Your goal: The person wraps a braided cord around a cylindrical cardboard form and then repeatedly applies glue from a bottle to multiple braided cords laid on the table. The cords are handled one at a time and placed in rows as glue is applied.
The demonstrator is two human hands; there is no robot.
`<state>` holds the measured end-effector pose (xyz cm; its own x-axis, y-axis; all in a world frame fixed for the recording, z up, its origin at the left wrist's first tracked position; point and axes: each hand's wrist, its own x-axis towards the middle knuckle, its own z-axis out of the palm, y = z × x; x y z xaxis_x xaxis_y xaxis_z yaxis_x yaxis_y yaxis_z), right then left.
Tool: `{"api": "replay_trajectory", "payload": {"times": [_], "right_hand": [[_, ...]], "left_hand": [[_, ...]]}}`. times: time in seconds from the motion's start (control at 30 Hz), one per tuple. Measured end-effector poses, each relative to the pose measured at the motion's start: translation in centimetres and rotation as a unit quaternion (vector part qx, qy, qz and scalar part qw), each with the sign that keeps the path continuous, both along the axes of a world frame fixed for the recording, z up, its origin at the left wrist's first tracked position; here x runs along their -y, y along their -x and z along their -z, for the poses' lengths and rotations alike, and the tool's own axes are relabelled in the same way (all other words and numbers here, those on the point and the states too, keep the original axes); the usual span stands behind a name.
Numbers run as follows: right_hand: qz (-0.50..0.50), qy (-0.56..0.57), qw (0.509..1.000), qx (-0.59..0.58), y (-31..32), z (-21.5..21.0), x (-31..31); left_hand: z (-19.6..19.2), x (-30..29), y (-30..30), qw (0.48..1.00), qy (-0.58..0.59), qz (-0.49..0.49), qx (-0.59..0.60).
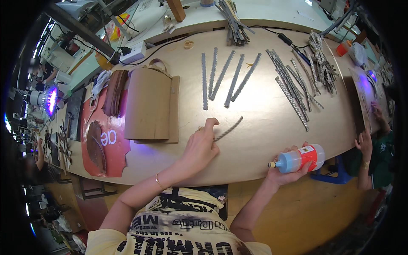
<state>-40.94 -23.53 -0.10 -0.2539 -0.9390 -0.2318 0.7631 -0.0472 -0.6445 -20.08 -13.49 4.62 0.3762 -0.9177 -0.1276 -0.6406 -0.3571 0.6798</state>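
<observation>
My left hand, fingers curled, pinches the near end of a short grey braided strip just above the tabletop; the exact contact is partly hidden by the fingers. In my right hand, by the table's front edge, is a squeeze bottle with a pale blue cap end, a red label and a narrow nozzle pointing left. Beyond my hands, several grey strips lie spread out singly. Farther right is a loose pile of similar braided strips.
A curved brown cardboard form stands left of my left hand, beside brown strips and a red sheet. Bundled strips lie at the back. A black cable crosses the far edge. Another person's hand is at right.
</observation>
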Motion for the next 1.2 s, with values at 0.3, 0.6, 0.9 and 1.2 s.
{"api": "replay_trajectory", "payload": {"times": [0.3,0.6,0.9,1.2], "right_hand": [[-0.076,0.058,0.991,0.097,1.4,1.3,-0.1],[-0.055,0.053,0.985,0.156,0.9,1.1,-0.1],[-0.029,0.019,0.99,0.135,0.6,0.4,0.2],[-0.045,0.063,0.989,0.127,0.8,1.1,0.3]], "left_hand": [[-2.7,4.3,-9.6,0.937,0.126,-0.067,0.319],[-1.6,12.4,-13.0,0.937,-0.091,0.017,0.337],[-0.3,19.8,-0.4,0.852,0.147,0.365,0.344],[2.1,21.8,6.8,0.762,0.237,0.427,0.426]]}}
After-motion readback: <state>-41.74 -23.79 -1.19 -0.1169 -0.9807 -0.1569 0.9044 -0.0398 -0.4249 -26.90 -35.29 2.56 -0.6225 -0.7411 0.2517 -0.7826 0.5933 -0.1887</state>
